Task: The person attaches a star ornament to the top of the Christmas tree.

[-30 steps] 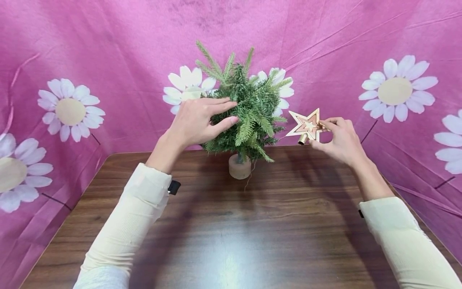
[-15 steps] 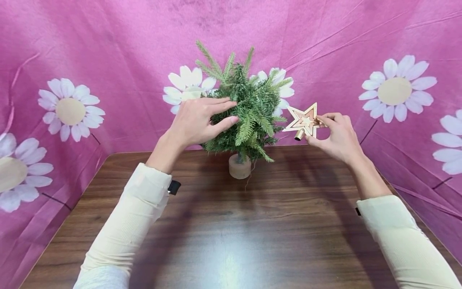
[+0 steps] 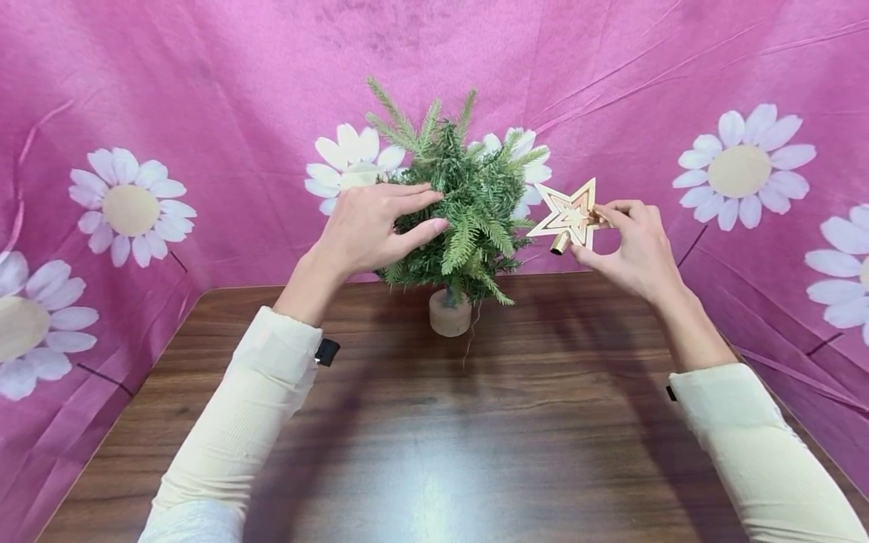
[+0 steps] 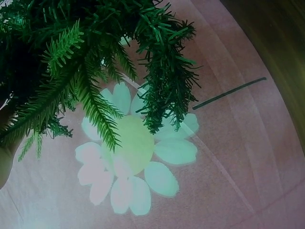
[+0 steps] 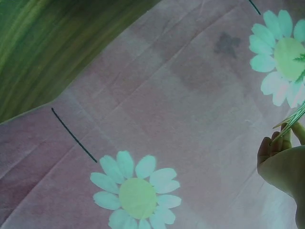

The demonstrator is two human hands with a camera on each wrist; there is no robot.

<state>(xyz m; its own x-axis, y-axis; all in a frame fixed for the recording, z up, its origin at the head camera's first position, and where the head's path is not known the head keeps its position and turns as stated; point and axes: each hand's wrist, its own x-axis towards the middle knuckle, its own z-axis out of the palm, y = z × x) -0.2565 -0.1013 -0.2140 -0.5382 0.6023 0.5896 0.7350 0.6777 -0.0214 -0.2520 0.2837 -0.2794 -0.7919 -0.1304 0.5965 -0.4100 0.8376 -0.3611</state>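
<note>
Thumb and fingers of the right hand [image 3: 638, 245] pinch a gold star [image 3: 573, 216], which we see lifted slightly and shifted toward the tree [image 3: 483, 181] in the past second. That narrows the gap; the star now hangs just beside the branches, where our straight-fingered left hand [image 3: 373, 226] rests. Below, a round base [image 3: 451, 317] stands on the wooden table [image 3: 543, 437].

Glossy wood-grain tabletop [image 3: 421, 422], shiny star [image 3: 570, 217].
</note>
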